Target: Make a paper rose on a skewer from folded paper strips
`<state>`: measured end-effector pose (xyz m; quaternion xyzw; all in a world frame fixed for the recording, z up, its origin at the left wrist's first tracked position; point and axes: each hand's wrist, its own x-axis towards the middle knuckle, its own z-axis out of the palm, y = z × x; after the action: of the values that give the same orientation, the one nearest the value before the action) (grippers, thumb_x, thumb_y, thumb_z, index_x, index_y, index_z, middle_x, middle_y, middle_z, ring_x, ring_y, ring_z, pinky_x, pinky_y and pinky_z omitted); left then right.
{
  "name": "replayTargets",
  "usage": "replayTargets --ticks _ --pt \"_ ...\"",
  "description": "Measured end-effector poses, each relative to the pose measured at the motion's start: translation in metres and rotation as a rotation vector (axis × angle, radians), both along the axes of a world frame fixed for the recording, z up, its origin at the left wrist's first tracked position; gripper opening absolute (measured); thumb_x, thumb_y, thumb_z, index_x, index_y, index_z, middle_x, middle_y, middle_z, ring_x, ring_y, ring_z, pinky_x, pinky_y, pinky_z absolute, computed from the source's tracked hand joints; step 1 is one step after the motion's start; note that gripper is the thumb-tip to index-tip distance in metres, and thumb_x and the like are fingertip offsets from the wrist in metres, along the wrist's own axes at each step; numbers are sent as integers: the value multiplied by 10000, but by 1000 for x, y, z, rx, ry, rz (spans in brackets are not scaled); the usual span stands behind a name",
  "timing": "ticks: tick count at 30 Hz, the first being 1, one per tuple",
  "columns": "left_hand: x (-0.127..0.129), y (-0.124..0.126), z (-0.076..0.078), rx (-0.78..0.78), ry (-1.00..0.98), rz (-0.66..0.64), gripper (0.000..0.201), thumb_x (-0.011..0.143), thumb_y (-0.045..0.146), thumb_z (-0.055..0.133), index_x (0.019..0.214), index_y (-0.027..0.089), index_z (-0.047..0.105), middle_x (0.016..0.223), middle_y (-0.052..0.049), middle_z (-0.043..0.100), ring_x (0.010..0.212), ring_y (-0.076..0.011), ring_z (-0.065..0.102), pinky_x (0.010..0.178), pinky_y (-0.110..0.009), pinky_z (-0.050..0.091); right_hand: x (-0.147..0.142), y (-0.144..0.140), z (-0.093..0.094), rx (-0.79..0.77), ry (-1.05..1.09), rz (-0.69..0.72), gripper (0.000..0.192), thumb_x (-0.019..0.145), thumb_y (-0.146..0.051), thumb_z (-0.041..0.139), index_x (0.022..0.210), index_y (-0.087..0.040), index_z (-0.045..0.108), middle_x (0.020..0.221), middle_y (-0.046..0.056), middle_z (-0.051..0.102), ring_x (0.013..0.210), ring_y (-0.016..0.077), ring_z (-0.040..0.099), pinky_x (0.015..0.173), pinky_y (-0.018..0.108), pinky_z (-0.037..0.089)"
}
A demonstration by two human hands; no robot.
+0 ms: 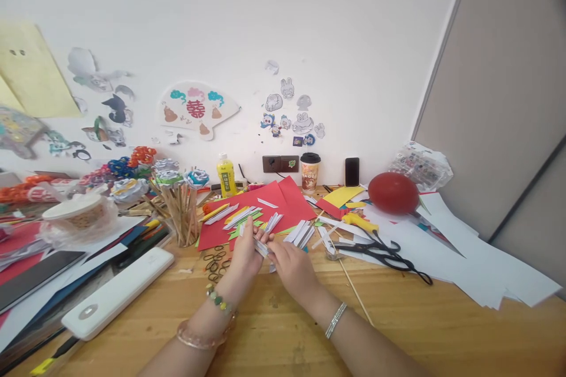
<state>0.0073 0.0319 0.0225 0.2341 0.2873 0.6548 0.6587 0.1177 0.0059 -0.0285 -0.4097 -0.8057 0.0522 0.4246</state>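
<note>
- Low in the middle of the frame, the left hand and the right hand meet over the wooden table, fingertips pinched together on one folded white paper strip that spans the small gap between them.
- That strip sits just above the tabletop, right in front of the red paper sheet, where more white strips lie scattered with bits of green and yellow paper.
- Left of the left hand, a cluster of dark rubber bands lies on the wood; further left stands a cup of wooden sticks topped with paper flowers.
- Lower left of the frame, a long white case rests at a slant beside stacked sheets.
- Right of the hands, black scissors lie on white paper, with a yellow glue gun just behind them and a red balloon further back.
- Along the wall in mid-frame stand a yellow bottle, a paper cup with a dark lid and an upright black phone.
- A thin wooden skewer lies diagonally near the right wrist.
</note>
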Motion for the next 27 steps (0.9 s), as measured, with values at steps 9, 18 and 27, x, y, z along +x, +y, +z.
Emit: replayTargets --ticks 9,18,27 --pt "0 4 -8 -49 -28 -52 445 709 505 662 513 178 433 417 42 480 438 -90 499 509 -231 462 3 8 -8 43 136 158 227 902 -193 428 1014 -187 626 934 104 647 932 218 591 831 373 478" --pt "-1 2 -7 -50 -23 -89 544 719 421 680 413 193 293 307 84 322 323 -50 343 433 -201 408 2 2 -3 157 -32 97 245 913 -187 388 1025 -161 604 923 114 636 894 212 599 789 346 508" --pt "0 2 -5 6 -36 -159 460 723 404 690 461 173 391 394 54 430 404 -69 433 495 -212 443 5 12 -12 262 -55 89 181 872 -125 397 933 -162 563 825 90 613 806 197 599 716 322 516"
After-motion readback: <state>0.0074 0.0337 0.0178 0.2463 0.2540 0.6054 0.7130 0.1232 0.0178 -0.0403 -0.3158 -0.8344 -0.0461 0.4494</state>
